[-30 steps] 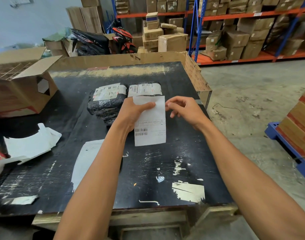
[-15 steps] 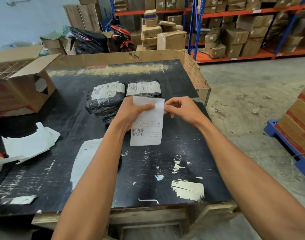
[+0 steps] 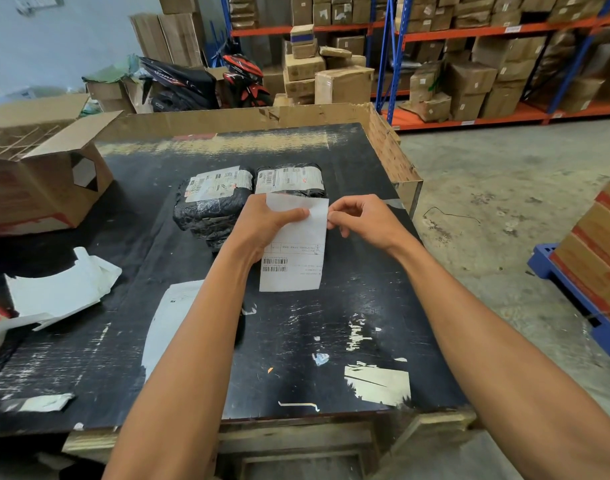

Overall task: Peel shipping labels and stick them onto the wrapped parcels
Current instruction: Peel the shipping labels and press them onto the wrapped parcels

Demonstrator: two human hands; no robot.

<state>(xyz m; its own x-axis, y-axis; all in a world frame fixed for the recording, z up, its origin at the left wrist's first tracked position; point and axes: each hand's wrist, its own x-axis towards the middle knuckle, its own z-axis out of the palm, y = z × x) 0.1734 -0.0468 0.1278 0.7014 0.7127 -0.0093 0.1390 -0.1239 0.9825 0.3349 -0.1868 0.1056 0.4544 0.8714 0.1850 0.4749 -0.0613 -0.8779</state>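
A white shipping label [image 3: 294, 251] with barcodes hangs above the black table [image 3: 296, 341]. My left hand [image 3: 265, 226] pinches its upper left part, thumb across the front. At the label's top right corner, my right hand [image 3: 362, 221] has its fingertips closed on the edge. Just beyond the hands lie two black wrapped parcels side by side, the left parcel [image 3: 210, 202] and the right parcel [image 3: 289, 178], each with a white label stuck on top. More black parcels sit stacked under the left one, partly hidden by my left hand.
An open cardboard box [image 3: 44, 178] stands at the left. Loose white backing sheets [image 3: 61, 292] lie on the table's left side, another sheet [image 3: 168, 320] under my left forearm. A cardboard wall [image 3: 390, 150] lines the far and right edges. Stacked boxes on a blue pallet [image 3: 587, 289] stand at right.
The label has shifted slightly left and toward me with both hands. My right fingertips have closed in on its top right corner.
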